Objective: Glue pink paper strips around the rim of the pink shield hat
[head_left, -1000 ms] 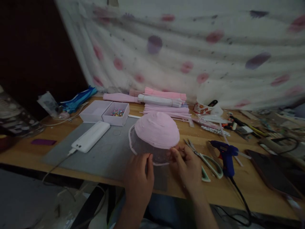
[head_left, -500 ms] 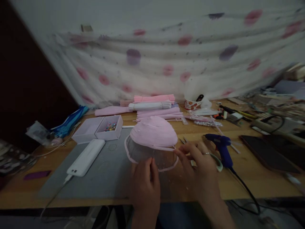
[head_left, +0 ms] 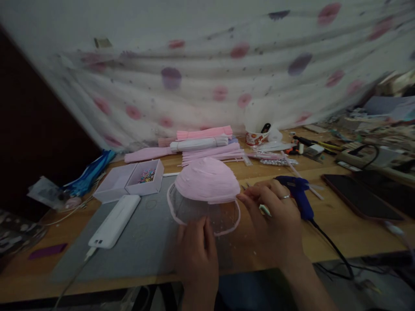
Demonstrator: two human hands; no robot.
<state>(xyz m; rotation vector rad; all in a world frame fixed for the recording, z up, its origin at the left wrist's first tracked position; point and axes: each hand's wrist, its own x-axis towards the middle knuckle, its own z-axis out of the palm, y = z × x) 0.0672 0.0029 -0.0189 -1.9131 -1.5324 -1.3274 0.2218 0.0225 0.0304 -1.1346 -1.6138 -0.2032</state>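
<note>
A pink dome-shaped cap [head_left: 206,183] sits on a clear bowl-like form with a pink rim [head_left: 207,214], on a grey mat [head_left: 142,237]. My left hand [head_left: 197,255] rests at the near rim of the form, fingers pressed together against it. My right hand [head_left: 275,220] pinches the pink edge of the cap at its right side; a ring shows on one finger. Under that hand lie the green-handled scissors [head_left: 264,210], mostly hidden.
A blue glue gun [head_left: 298,196] with a black cord lies right of my hand. A white power bank [head_left: 115,221] and two white boxes [head_left: 129,181] lie left. Pink and white strip bundles [head_left: 207,144], a cup [head_left: 256,137], a dark tablet [head_left: 359,196] sit beyond.
The view has shifted down and left, so the table sits lower in frame. My right hand has risen from the form's near rim to the cap's right edge. The left hand stays on the rim.
</note>
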